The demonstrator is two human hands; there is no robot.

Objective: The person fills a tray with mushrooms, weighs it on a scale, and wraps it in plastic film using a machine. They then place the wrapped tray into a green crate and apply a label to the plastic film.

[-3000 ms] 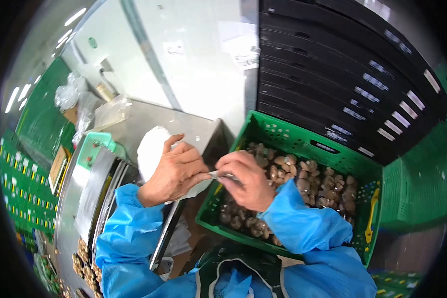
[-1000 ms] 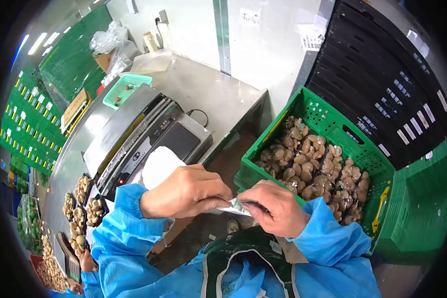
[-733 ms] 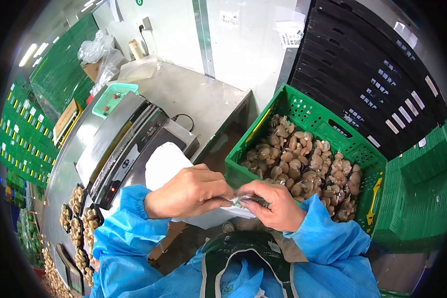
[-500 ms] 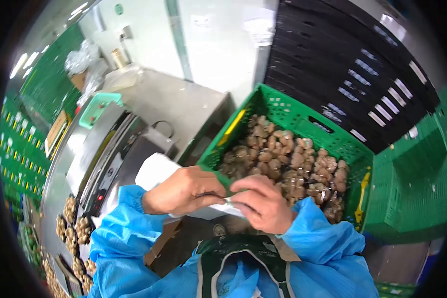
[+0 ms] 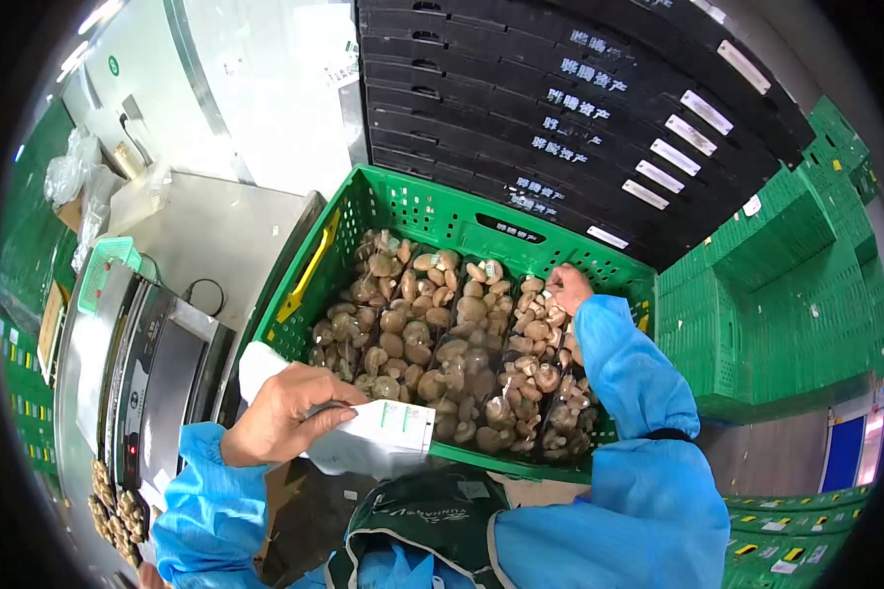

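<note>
My left hand [image 5: 290, 412] pinches a strip of white labels [image 5: 403, 424] with green print, held over the crate's near edge. Behind that hand shows a white roll [image 5: 258, 369], partly covered. In front of me a green plastic crate [image 5: 295, 334] holds several film-wrapped packs of brown mushrooms [image 5: 417, 329] in rows. My right hand [image 5: 568, 288] reaches to the far right part of the crate, its fingers bent together against the top of a mushroom pack. Whatever small piece lies under those fingertips is mostly hidden.
Left stands a scale [image 5: 138, 383] with a red light on a metal table, near loose mushrooms [image 5: 118, 515] and a light-green basket [image 5: 103, 270]. Black crates [image 5: 471, 108] are stacked behind; green crates [image 5: 786, 285] stand right.
My right hand has left the label strip beside my left hand and moved right and forward onto a mushroom pack. The view has turned right; my left hand still holds the strip.
</note>
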